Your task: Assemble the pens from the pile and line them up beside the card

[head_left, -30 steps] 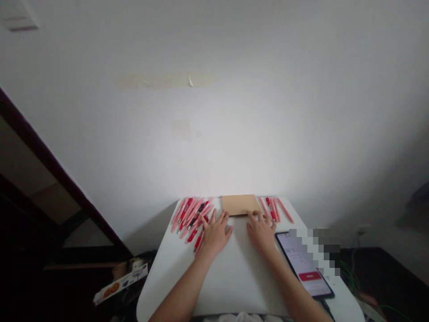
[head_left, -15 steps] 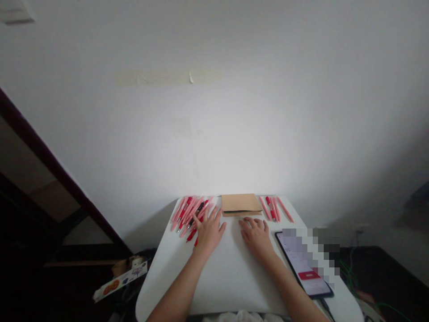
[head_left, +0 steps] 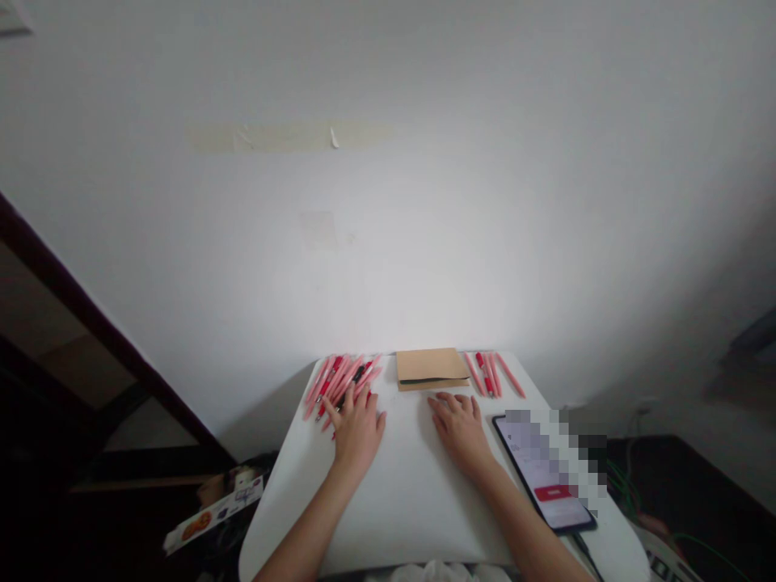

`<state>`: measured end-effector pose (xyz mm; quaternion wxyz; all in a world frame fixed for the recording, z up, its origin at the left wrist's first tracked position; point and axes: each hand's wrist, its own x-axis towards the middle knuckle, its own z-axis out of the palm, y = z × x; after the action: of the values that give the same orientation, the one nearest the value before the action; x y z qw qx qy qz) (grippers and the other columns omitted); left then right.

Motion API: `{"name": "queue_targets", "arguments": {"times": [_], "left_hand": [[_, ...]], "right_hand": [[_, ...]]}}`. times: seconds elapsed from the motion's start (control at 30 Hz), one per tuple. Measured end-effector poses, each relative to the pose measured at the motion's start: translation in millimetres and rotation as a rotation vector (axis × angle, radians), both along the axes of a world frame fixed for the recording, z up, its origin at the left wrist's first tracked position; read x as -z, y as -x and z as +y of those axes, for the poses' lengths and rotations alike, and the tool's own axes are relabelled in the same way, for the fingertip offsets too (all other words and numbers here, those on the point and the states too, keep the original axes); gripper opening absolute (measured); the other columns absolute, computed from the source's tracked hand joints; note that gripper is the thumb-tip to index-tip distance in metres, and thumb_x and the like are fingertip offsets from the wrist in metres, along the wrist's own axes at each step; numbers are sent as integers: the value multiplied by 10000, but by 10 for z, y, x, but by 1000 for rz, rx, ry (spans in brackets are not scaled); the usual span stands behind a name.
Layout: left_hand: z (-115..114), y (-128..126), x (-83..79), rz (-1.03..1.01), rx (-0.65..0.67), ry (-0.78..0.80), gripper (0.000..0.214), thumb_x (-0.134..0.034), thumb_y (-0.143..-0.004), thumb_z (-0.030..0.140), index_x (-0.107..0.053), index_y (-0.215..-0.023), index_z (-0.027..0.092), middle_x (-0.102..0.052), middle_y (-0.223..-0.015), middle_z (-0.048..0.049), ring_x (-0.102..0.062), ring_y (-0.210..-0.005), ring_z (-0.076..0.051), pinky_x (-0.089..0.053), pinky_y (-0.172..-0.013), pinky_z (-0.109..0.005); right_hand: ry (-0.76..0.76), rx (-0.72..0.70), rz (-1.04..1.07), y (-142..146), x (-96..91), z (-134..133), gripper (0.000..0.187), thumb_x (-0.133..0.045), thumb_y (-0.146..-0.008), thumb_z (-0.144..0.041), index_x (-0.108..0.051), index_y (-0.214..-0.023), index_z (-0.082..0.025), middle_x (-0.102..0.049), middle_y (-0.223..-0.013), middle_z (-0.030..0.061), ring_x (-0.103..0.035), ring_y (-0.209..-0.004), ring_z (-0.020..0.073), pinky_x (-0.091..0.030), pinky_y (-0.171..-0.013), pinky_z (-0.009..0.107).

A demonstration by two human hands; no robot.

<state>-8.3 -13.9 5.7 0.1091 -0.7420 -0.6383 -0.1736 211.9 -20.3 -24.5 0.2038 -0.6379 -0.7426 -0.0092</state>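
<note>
My left hand lies palm down over the near right side of a loose pile of pens. Its fingers are apart and touch or hover just over the nearest pens, covering some of them; I cannot make out any pen gripped. The pile mixes pink pens with red ones and a black pen. Flat on the white table rests my right hand, fingers spread and holding nothing. Just beyond its fingertips is a folded brown card or notebook, its near edge slightly gaping.
To the right of the brown card lie several pink pens and a red pen. A phone with a cable sits at the right of the white table. The wall rises right behind the table's far edge.
My left hand has moved left and nearer to me, over the near pens, with its fingers less stretched. The right hand stays in place. The view has shifted slightly.
</note>
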Motion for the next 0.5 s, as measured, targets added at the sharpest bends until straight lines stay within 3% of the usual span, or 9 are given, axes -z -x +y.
{"name": "queue_targets", "arguments": {"times": [0.2, 0.5], "left_hand": [[-104, 31, -12, 0, -62, -50, 317, -521, -893, 235, -662, -1176, 229, -562, -1418, -110, -409, -1380, -337, 46, -1142, -747], [-77, 26, 34, -42, -67, -56, 215, -522, -886, 228, -719, -972, 220, -618, -1340, -109, -435, -1350, -349, 18, -1134, -760]], "right_hand": [[-6, -4, -13, -8, 21, 3, 386, -442, -968, -256, -607, -1309, -332, -586, -1377, 43, -480, -1222, 281, -286, -1099, 513], [5, 12, -3, -1, 14, -9, 392, -442, -960, -252, -601, -1308, -337, -582, -1380, 56, -480, -1229, 300, -269, -1091, 593]]}}
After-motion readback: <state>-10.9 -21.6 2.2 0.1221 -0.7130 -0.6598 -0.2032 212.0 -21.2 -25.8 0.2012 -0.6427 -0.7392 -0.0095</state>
